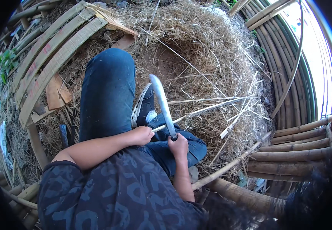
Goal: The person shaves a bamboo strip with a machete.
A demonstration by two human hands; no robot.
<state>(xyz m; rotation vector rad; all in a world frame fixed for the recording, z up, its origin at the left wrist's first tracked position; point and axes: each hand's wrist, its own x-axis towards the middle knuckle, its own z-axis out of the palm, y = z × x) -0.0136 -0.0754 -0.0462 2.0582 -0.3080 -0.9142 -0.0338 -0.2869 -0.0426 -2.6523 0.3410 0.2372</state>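
Observation:
My right hand (178,145) is closed round the dark handle of a machete (160,96), whose long pale blade points away from me and curves to the left near its tip. My left hand (143,135) grips the near end of a thin bamboo strip (208,109). From that hand the strip runs off to the right, over the straw. The blade crosses the strip close to my hands; whether the edge bites into it cannot be made out. Both hands are above my bent right leg, in blue jeans.
Loose straw-like shavings (212,50) cover the ground ahead, with several thin slivers among them. A slatted wooden pallet (52,51) leans at the left. Bamboo poles (285,73) line the right side, and more thick bamboo (289,156) lies stacked at the lower right.

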